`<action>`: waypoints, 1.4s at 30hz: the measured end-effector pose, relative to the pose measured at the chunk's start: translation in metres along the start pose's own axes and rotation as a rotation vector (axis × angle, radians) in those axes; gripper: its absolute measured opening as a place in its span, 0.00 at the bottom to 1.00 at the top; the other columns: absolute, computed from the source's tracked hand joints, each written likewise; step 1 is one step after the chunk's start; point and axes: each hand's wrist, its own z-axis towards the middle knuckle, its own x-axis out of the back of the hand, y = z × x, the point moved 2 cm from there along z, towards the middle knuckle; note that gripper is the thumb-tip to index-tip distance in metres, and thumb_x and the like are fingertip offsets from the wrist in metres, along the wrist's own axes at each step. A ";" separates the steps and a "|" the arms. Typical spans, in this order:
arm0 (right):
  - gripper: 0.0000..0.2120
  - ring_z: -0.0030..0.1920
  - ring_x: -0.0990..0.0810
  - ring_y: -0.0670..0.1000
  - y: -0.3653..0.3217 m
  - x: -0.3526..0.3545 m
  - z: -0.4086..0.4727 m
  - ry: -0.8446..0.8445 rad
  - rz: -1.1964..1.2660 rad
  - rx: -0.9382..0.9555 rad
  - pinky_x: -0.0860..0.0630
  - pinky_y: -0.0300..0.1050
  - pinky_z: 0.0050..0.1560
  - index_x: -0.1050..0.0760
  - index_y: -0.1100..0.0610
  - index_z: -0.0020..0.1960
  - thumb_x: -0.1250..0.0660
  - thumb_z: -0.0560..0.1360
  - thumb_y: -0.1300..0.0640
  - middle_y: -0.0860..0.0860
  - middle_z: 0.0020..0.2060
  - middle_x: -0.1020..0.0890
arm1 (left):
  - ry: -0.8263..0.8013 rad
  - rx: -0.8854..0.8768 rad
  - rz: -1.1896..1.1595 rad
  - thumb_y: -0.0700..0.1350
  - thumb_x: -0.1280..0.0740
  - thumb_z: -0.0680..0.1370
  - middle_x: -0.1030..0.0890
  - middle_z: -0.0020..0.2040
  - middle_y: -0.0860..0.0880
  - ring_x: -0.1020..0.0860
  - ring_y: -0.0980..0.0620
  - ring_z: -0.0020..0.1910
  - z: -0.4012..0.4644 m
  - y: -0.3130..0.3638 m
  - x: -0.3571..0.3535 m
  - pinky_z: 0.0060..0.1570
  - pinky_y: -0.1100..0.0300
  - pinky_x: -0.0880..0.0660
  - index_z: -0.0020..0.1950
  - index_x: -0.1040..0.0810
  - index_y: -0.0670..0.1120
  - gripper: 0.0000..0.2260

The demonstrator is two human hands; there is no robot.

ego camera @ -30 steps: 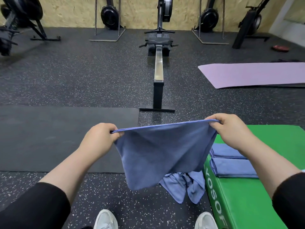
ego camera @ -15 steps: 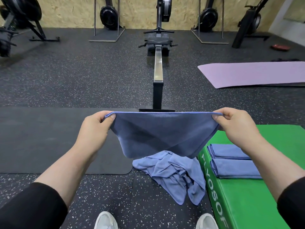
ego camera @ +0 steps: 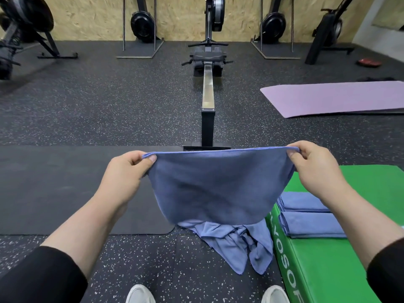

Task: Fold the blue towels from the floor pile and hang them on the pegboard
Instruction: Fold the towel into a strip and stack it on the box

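A blue towel (ego camera: pixel 216 184) hangs stretched in front of me, its top edge level. My left hand (ego camera: pixel 126 173) pinches its left corner and my right hand (ego camera: pixel 314 171) pinches its right corner. Below it, a crumpled pile of blue towels (ego camera: pixel 238 243) lies on the speckled floor, partly hidden by the held towel. Two folded blue towels (ego camera: pixel 310 224) lie side by side on the green padded box (ego camera: pixel 341 267) at my right. No pegboard is in view.
A rowing machine (ego camera: pixel 207 88) runs away from me straight ahead. A black mat (ego camera: pixel 54 184) lies at the left, a purple mat (ego camera: pixel 336 97) at the far right. More machines stand along the wooden back wall. My white shoes (ego camera: pixel 140 294) show at the bottom.
The towel rose and was pulled out wide and level between my hands, then settled to hang in a smooth curve. The floor pile came into view below it.
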 end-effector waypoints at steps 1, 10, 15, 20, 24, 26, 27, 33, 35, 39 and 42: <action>0.09 0.38 0.23 0.54 0.000 0.000 0.000 -0.010 -0.031 -0.009 0.30 0.47 0.39 0.20 0.53 0.46 0.38 0.82 0.57 0.51 0.38 0.17 | 0.013 0.009 -0.063 0.43 0.32 0.81 0.17 0.40 0.50 0.23 0.53 0.41 0.000 0.002 -0.002 0.47 0.57 0.23 0.45 0.16 0.45 0.07; 0.14 0.61 0.21 0.55 0.004 -0.025 -0.010 -0.456 -0.497 -0.074 0.26 0.48 0.59 0.23 0.52 0.62 0.30 0.77 0.53 0.52 0.62 0.18 | -0.138 -0.241 0.216 0.46 0.38 0.84 0.17 0.42 0.55 0.22 0.59 0.43 -0.016 0.050 -0.045 0.49 0.62 0.28 0.49 0.19 0.50 0.09; 0.29 0.67 0.26 0.35 -0.060 -0.052 -0.031 -0.542 0.166 0.172 0.31 0.40 0.70 0.28 0.47 0.71 0.24 0.72 0.50 0.38 0.67 0.22 | -0.267 -0.332 0.367 0.49 0.31 0.80 0.18 0.38 0.62 0.23 0.67 0.40 -0.022 0.060 -0.082 0.44 0.71 0.31 0.46 0.17 0.55 0.04; 0.08 0.45 0.22 0.43 -0.086 -0.078 -0.037 -0.644 0.438 0.156 0.27 0.44 0.51 0.19 0.57 0.55 0.27 0.76 0.62 0.45 0.45 0.16 | -0.242 -0.254 0.370 0.52 0.25 0.74 0.22 0.31 0.54 0.28 0.61 0.30 -0.014 0.056 -0.091 0.34 0.61 0.32 0.39 0.22 0.51 0.09; 0.08 0.40 0.29 0.46 -0.088 -0.091 -0.039 -0.685 0.489 0.102 0.32 0.47 0.44 0.23 0.59 0.45 0.27 0.75 0.56 0.49 0.37 0.25 | -0.270 -0.212 0.291 0.52 0.25 0.74 0.26 0.27 0.54 0.33 0.60 0.27 -0.012 0.052 -0.082 0.29 0.65 0.37 0.39 0.25 0.50 0.11; 0.14 0.39 0.31 0.48 -0.090 -0.091 -0.038 -0.658 0.480 0.113 0.34 0.50 0.42 0.26 0.58 0.44 0.28 0.71 0.48 0.50 0.36 0.27 | -0.337 -0.142 0.153 0.53 0.27 0.77 0.25 0.30 0.45 0.32 0.57 0.30 -0.013 0.046 -0.079 0.34 0.61 0.34 0.44 0.23 0.50 0.09; 0.16 0.39 0.31 0.48 -0.091 -0.090 -0.036 -0.611 0.465 0.118 0.34 0.51 0.42 0.27 0.59 0.44 0.31 0.70 0.46 0.51 0.36 0.27 | -0.397 -0.088 0.114 0.55 0.29 0.78 0.23 0.35 0.39 0.30 0.55 0.34 -0.014 0.041 -0.076 0.37 0.58 0.33 0.48 0.22 0.51 0.08; 0.05 0.37 0.30 0.49 -0.078 -0.073 -0.023 -0.436 0.478 0.069 0.33 0.49 0.38 0.27 0.58 0.44 0.35 0.73 0.56 0.53 0.35 0.25 | -0.689 0.028 0.458 0.55 0.31 0.73 0.26 0.37 0.51 0.31 0.55 0.37 -0.021 0.007 -0.067 0.42 0.54 0.33 0.46 0.22 0.40 0.17; 0.04 0.36 0.32 0.50 -0.072 -0.070 -0.021 -0.447 0.452 0.054 0.36 0.49 0.36 0.26 0.54 0.45 0.34 0.76 0.62 0.53 0.34 0.26 | -0.595 0.021 0.472 0.50 0.32 0.77 0.27 0.35 0.52 0.32 0.55 0.35 -0.021 0.007 -0.067 0.40 0.55 0.34 0.44 0.24 0.39 0.14; 0.09 0.39 0.26 0.50 -0.061 -0.060 -0.014 -0.405 0.326 0.063 0.26 0.56 0.41 0.17 0.50 0.50 0.34 0.75 0.58 0.61 0.41 0.16 | -0.462 -0.062 0.494 0.47 0.33 0.78 0.21 0.34 0.52 0.23 0.50 0.36 -0.018 0.011 -0.060 0.41 0.54 0.26 0.43 0.24 0.46 0.06; 0.11 0.38 0.25 0.48 -0.053 -0.055 -0.011 -0.301 0.313 0.048 0.28 0.50 0.42 0.16 0.49 0.47 0.36 0.75 0.58 0.53 0.36 0.17 | -0.454 -0.064 0.681 0.46 0.34 0.74 0.18 0.36 0.55 0.18 0.46 0.37 -0.015 0.001 -0.049 0.38 0.49 0.19 0.43 0.24 0.55 0.03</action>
